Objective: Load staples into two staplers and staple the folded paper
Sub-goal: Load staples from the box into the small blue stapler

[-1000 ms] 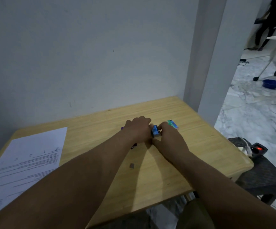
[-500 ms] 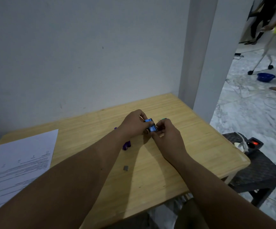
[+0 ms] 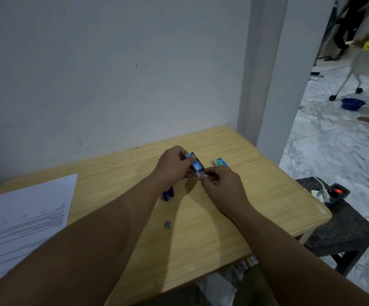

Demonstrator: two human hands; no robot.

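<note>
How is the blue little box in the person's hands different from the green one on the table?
The blue box is held above the table, gripped by the left hand, while the green box lies untouched on the wooden table. The blue box's inner tray is being pulled out by the right hand; the green box looks closed. Both are small staple boxes of similar size.

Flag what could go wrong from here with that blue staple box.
1. The left hand holds the blue staple box in the air while the right hand pulls its inner tray: staples may spill onto the table.
2. The purple stapler lies by the left forearm and could get knocked.
</note>
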